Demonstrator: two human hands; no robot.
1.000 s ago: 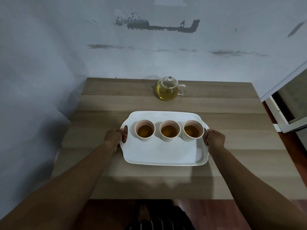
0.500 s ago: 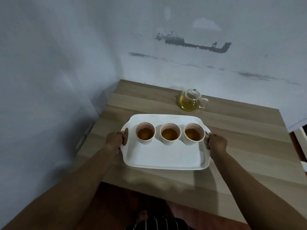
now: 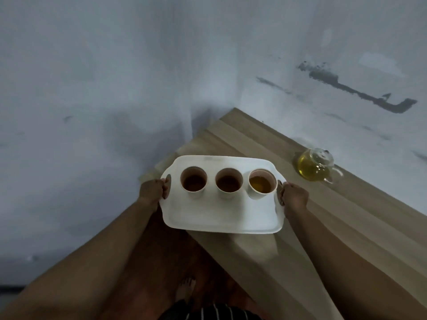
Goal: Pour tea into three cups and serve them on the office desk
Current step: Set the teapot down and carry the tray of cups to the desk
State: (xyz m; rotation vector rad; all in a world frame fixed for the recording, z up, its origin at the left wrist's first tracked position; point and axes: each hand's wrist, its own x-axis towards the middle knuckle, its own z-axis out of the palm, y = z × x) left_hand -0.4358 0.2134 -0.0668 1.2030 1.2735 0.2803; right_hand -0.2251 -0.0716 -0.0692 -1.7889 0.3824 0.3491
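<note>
A white tray point(image 3: 221, 218) is held in the air over the wooden table's near left corner. My left hand point(image 3: 152, 189) grips its left handle and my right hand point(image 3: 294, 197) grips its right handle. On the tray stand three pale cups in a row, each filled with tea: the left cup point(image 3: 193, 182), the middle cup point(image 3: 228, 183) and the right cup point(image 3: 262, 184). A glass teapot point(image 3: 315, 167) with yellow-green tea stands on the table to the right of the tray, near the wall.
The wooden table point(image 3: 346, 215) runs along a marked white wall point(image 3: 346, 65) into a room corner on the left. Dark wood floor point(image 3: 208, 262) and a bare foot point(image 3: 184, 289) show below the tray.
The tray has lifted off the table and swung left toward the table's corner, cups still upright. The view has turned left, so the teapot and table now lie to the right.
</note>
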